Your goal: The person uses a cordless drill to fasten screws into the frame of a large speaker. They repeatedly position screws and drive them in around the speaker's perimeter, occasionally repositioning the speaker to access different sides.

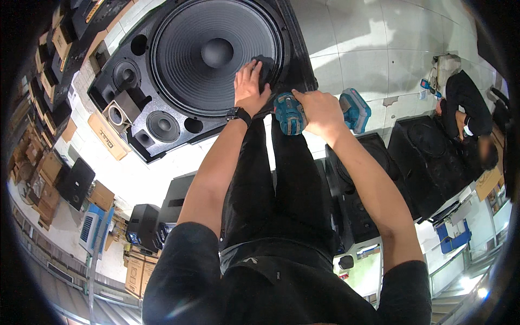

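A large black speaker cabinet (184, 129) lies on the floor in front of me, its big woofer cone (187, 76) facing up. Near the woofer's right rim rests my left hand (249, 86), its fingers stretched out and holding nothing. My right hand (320, 111) is wrapped round the grip of a teal cordless drill (290, 115). The drill's battery end (355, 111) sticks out to the right of that hand. Its head is by the cabinet's near right edge, and its tip is hidden from me. Two smaller drivers (162, 127) sit at the cabinet's left end.
A small square block with a round opening (120, 115) stands on the cabinet's left part. More black speaker cabinets (365, 179) stand close at right, where a co-worker (465, 103) crouches near another teal drill (429, 86). Cardboard boxes (46, 168) are piled at left.
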### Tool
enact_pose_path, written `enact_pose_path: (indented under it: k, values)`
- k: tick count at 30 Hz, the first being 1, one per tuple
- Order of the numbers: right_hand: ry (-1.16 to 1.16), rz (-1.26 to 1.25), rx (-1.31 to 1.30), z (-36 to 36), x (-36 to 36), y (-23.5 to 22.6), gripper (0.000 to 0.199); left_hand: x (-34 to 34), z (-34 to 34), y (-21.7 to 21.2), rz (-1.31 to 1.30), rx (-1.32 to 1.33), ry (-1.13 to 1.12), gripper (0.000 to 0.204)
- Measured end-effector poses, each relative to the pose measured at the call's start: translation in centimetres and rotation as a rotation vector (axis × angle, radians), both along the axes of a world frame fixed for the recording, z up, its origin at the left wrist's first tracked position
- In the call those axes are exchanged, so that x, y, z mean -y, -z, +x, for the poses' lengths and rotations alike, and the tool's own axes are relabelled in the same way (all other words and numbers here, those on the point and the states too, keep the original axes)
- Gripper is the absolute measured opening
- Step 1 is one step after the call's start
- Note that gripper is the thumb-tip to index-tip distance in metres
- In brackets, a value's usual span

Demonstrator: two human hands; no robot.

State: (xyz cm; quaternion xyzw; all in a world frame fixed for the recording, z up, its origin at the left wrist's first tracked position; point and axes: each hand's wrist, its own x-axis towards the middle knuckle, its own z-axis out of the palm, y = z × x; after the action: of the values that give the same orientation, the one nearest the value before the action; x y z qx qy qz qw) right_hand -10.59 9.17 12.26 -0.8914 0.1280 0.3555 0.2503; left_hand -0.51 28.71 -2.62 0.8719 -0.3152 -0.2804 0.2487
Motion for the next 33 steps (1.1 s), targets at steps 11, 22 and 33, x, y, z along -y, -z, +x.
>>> enact_pose_path:
  k: [11, 22, 33]
  values:
    - [0.299, 0.002, -0.065, -0.7, -1.9, -0.2, 0.054, 9.4, 5.0, 0.9, -0.027, 0.230, -0.168, 0.033]
    - [0.748, 0.049, -0.042, -1.8, -5.7, 0.4, 0.054, 10.3, 4.1, 0.3, 0.131, 0.453, 0.034, 0.041]
    - [0.767, 0.144, -0.027, -3.9, -4.8, 1.6, 0.042, 10.4, 3.9, -0.7, 0.284, 0.456, 0.107, 0.047]
